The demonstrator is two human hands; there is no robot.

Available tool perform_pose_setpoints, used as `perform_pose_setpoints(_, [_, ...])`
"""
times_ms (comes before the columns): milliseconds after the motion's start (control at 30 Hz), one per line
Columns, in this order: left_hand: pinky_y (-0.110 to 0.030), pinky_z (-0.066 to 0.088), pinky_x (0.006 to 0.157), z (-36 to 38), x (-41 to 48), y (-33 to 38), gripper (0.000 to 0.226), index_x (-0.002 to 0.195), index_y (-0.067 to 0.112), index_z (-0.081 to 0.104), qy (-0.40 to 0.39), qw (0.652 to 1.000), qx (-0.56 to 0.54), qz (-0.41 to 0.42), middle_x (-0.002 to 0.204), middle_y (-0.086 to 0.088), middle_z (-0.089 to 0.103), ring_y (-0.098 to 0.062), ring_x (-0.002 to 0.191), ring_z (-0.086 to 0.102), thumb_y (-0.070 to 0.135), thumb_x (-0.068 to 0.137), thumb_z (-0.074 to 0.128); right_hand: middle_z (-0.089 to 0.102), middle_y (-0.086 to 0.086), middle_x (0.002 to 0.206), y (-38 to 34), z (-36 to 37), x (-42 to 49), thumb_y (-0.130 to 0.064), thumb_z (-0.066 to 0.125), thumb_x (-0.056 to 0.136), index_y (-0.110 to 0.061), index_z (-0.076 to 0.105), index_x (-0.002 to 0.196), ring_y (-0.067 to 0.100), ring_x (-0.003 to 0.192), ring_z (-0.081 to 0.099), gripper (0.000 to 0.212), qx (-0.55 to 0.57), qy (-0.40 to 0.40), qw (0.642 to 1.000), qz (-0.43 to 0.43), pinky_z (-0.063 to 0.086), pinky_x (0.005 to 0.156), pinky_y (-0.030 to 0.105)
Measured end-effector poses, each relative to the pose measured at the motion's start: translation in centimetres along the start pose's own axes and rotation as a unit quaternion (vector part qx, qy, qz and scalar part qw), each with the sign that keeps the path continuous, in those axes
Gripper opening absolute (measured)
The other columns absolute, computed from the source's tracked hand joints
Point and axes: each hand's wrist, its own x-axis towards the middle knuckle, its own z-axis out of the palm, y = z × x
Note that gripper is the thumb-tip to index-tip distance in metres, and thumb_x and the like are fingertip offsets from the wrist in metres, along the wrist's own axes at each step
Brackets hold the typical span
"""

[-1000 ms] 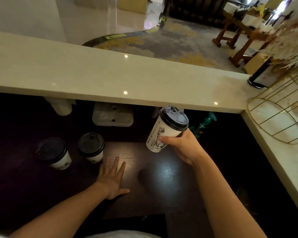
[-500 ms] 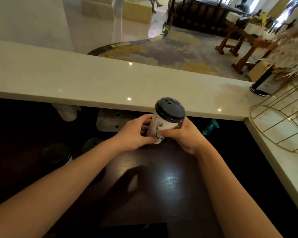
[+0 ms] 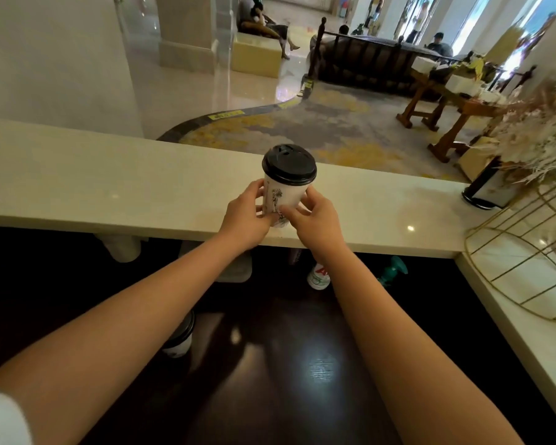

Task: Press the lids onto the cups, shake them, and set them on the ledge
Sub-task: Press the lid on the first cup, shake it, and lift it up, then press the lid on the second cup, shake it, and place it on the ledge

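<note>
Outstretched, both hands, left hand (image 3: 247, 220) and right hand (image 3: 313, 221), clasp the upright cup (image 3: 284, 195) above the ledge (image 3: 109, 184).

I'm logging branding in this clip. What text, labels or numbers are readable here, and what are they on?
Nothing can be read with certainty.
Held cup: dark printed artwork, any lettering too small to read.
White bottle under the ledge: red and green label marks, mostly hidden and blurred.
Yellow floor strips: dark markings, too small to read.
Black-framed sign on the ledge: blurred, unreadable.
</note>
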Motion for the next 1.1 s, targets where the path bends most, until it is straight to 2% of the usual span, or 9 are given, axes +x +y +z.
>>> perform_pose_setpoints(367, [-0.032, 0.049, 0.095, 1.8, 0.3, -2.1, 0.06, 0.143, 0.022, 0.042, -0.001, 0.999, 0.045, -0.005, 0.142, -0.002, 0.056, -0.025, 0.119, 0.061, 0.018, 0.088, 0.068, 0.073, -0.002, 0.119, 2.3, 1.4, -0.9, -0.016, 0.065, 0.097, -0.018, 0.064, 0.128, 0.019, 0.115, 0.068, 0.032, -0.002, 0.004, 0.998, 0.065, 0.057, 0.091, 0.034])
perform_pose_setpoints(533, [-0.037, 0.047, 0.102, 0.4, 0.0, -2.3, 0.069, 0.15, 0.017, 0.029, 0.017, 0.996, 0.075, -0.041, 0.151, -0.005, 0.043, -0.025, 0.127, 0.054, 0.016, 0.089, 0.063, 0.052, 0.011, 0.152, 1.1, 0.3, -1.5, -0.022, 0.066, 0.098, -0.008, 0.038, 0.155, 0.024, 0.137, 0.054, 0.065, 0.006, 0.044, 0.992, 0.115, 0.046, 0.103, 0.029])
perform_pose_setpoints(600, [-0.029, 0.047, 0.099, -1.7, -1.3, -1.8, 0.056, 0.145, 0.017, 0.037, 0.082, 0.997, 0.01, -0.004, 0.146, -0.002, 0.047, -0.018, 0.124, 0.054, 0.012, 0.093, 0.057, 0.064, 0.008, 0.138, 0.5, -0.7, -2.4, -0.017, 0.062, 0.099, -0.009, 0.051, 0.145, 0.019, 0.124, 0.063, 0.048, 0.011, 0.127, 0.989, 0.074, 0.05, 0.098, 0.025])
perform_pose_setpoints(667, [-0.023, 0.049, 0.095, -4.3, -3.2, -2.0, 0.036, 0.131, 0.018, 0.051, 0.161, 0.985, -0.036, 0.05, 0.133, 0.001, 0.058, -0.01, 0.116, 0.059, 0.016, 0.095, 0.053, 0.073, 0.004, 0.118, 0.1, -1.0, -3.8, -0.014, 0.058, 0.099, -0.013, 0.063, 0.128, 0.015, 0.109, 0.07, 0.029, 0.038, 0.172, 0.984, 0.016, 0.058, 0.097, 0.037])
perform_pose_setpoints(767, [-0.025, 0.05, 0.094, -7.2, -6.4, -4.2, 0.021, 0.116, 0.019, 0.06, 0.199, 0.977, -0.058, 0.049, 0.117, 0.004, 0.066, -0.009, 0.11, 0.063, 0.02, 0.097, 0.05, 0.078, -0.001, 0.1, 0.1, 1.3, -6.4, -0.018, 0.059, 0.098, -0.024, 0.07, 0.107, 0.014, 0.099, 0.074, 0.016, 0.07, 0.096, 0.993, -0.007, 0.06, 0.093, 0.047])
perform_pose_setpoints(900, [-0.025, 0.052, 0.092, -8.6, -10.4, -9.3, 0.023, 0.114, 0.018, 0.065, 0.203, 0.978, -0.014, -0.044, 0.109, 0.005, 0.069, -0.003, 0.105, 0.063, 0.019, 0.099, 0.047, 0.079, -0.002, 0.098, 2.5, 7.3, -8.8, -0.049, 0.062, 0.082, -0.05, 0.073, 0.091, 0.014, 0.098, 0.075, 0.014, 0.081, -0.059, 0.993, 0.056, 0.059, 0.094, 0.048])
perform_pose_setpoints(967, [-0.015, 0.05, 0.087, -8.8, -12.3, -11.3, 0.024, 0.115, 0.018, 0.064, 0.202, 0.975, 0.014, -0.091, 0.113, 0.004, 0.067, -0.001, 0.102, 0.061, 0.019, 0.099, 0.047, 0.078, -0.002, 0.106, 4.0, 10.3, -9.9, -0.047, 0.064, 0.085, -0.043, 0.073, 0.102, 0.011, 0.103, 0.072, 0.019, 0.062, -0.115, 0.986, 0.101, 0.057, 0.099, 0.043])
perform_pose_setpoints(1033, [-0.007, 0.044, 0.081, -8.6, -14.0, -12.8, 0.025, 0.118, 0.015, 0.063, 0.205, 0.969, 0.045, -0.128, 0.116, 0.001, 0.066, -0.004, 0.102, 0.059, 0.018, 0.098, 0.048, 0.074, 0.001, 0.122, 5.1, 12.8, -11.1, -0.032, 0.064, 0.096, -0.024, 0.07, 0.125, 0.007, 0.11, 0.065, 0.031, 0.025, -0.162, 0.977, 0.135, 0.049, 0.101, 0.025])
perform_pose_setpoints(1100, [-0.019, 0.047, 0.089, -8.3, -15.4, -14.1, 0.028, 0.123, 0.014, 0.061, 0.203, 0.964, 0.065, -0.157, 0.122, -0.003, 0.064, -0.013, 0.111, 0.058, 0.02, 0.098, 0.048, 0.066, 0.001, 0.136, 5.8, 14.7, -12.1, -0.029, 0.06, 0.101, -0.016, 0.06, 0.14, 0.009, 0.122, 0.059, 0.042, 0.02, -0.19, 0.966, 0.176, 0.043, 0.101, 0.02])
